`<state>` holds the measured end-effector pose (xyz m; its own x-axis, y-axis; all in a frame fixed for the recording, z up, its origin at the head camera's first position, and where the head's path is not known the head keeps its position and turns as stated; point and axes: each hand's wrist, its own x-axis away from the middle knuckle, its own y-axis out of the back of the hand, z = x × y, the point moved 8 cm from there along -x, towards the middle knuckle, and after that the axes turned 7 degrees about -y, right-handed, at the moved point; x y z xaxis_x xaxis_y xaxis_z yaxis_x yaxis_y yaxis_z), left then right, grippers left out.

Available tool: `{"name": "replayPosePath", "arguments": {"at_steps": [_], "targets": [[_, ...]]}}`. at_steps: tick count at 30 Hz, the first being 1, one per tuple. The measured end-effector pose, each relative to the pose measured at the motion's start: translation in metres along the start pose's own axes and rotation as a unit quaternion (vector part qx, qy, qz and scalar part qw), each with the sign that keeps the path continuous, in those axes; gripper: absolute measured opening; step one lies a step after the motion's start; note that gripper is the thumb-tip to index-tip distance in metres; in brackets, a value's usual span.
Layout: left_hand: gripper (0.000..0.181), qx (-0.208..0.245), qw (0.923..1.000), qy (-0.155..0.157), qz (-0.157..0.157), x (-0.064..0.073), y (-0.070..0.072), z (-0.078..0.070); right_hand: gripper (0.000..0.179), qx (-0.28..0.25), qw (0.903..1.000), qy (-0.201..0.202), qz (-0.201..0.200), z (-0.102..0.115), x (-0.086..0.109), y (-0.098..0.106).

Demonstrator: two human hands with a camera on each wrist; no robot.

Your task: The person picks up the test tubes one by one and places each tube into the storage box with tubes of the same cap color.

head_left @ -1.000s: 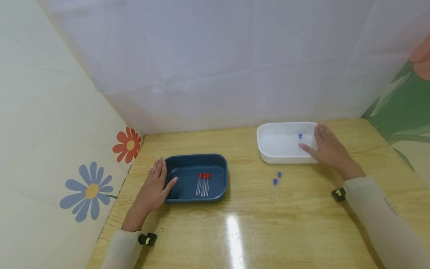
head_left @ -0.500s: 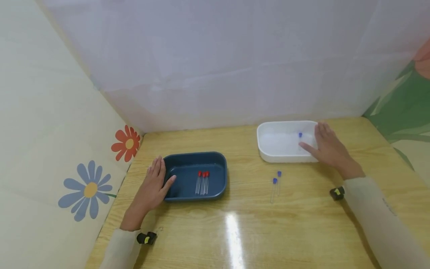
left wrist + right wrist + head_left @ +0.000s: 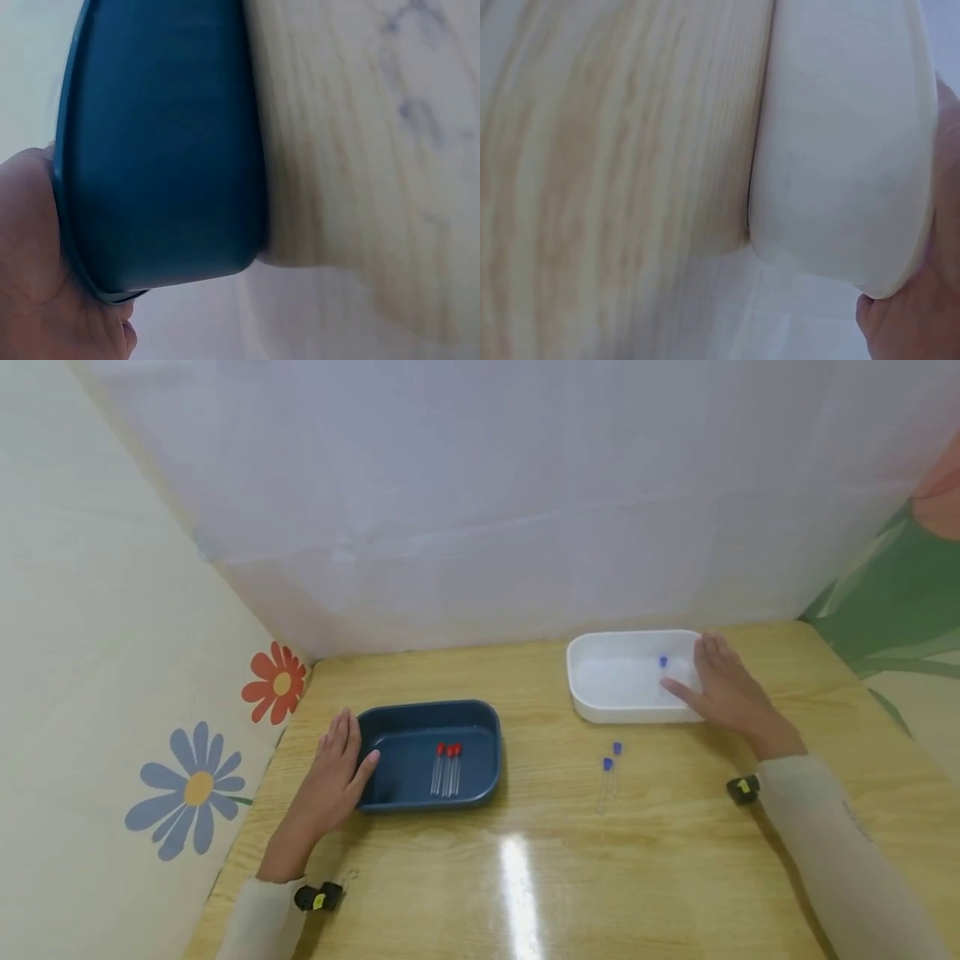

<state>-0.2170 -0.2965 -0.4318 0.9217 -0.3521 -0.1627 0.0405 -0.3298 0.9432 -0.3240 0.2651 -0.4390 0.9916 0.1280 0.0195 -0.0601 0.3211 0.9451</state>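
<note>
My left hand point(image 3: 326, 777) rests with straight fingers on the left end of a dark blue tray point(image 3: 491, 777), its thumb over the rim. In the left wrist view, the palm touches the rim of the blue tray point(image 3: 165, 150). Three clear tubes with red caps point(image 3: 448, 772) lie side by side inside. At the right end of a white tray point(image 3: 600, 714), my right hand point(image 3: 727, 689) lies over the rim, fingers straight and thumb reaching inside. One blue-capped tube point(image 3: 663, 662) is in the white tray, partly hidden by the thumb. Two more blue-capped tubes point(image 3: 606, 781) lie on the table.
Both trays stand on a wood-grain table point(image 3: 420, 885), the white one farther back. A pale cloth wall point(image 3: 487, 527) rises behind the table. At the left is a wall point(image 3: 97, 652) with painted flowers.
The head view has shifted slightly. Both hands stay on the trays, and the tubes keep their places.
</note>
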Motion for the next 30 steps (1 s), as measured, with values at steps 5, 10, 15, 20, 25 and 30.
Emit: {"name": "replayPosePath", "arguments": {"at_steps": [5,10,15,20,25,30], "targets": [[0.074,-0.010,0.9995,-0.015,-0.028,-0.001,0.013,-0.009,0.099,-0.008,1.0000,0.004,0.001,0.000,-0.001,-0.001],[0.075,-0.029,0.9979,-0.039,-0.043,-0.006,0.023,-0.026,0.098,-0.016,0.9999,0.004,-0.002,-0.002,0.000,-0.003],[0.077,-0.059,0.9941,-0.071,-0.057,-0.011,0.029,-0.047,0.097,-0.019,0.9998,0.006,-0.007,-0.002,-0.001,-0.005],[0.078,-0.085,0.9876,-0.114,-0.066,-0.017,0.032,-0.078,0.098,-0.016,0.9998,0.007,-0.005,0.000,0.000,-0.004],[0.076,-0.105,0.9790,-0.162,-0.065,-0.022,0.032,-0.114,0.097,-0.011,0.9999,0.010,-0.002,0.002,0.001,-0.003],[0.078,-0.129,0.9706,-0.197,-0.051,-0.030,0.020,-0.148,0.099,-0.009,0.9999,0.007,-0.003,0.000,0.001,-0.003]]}}
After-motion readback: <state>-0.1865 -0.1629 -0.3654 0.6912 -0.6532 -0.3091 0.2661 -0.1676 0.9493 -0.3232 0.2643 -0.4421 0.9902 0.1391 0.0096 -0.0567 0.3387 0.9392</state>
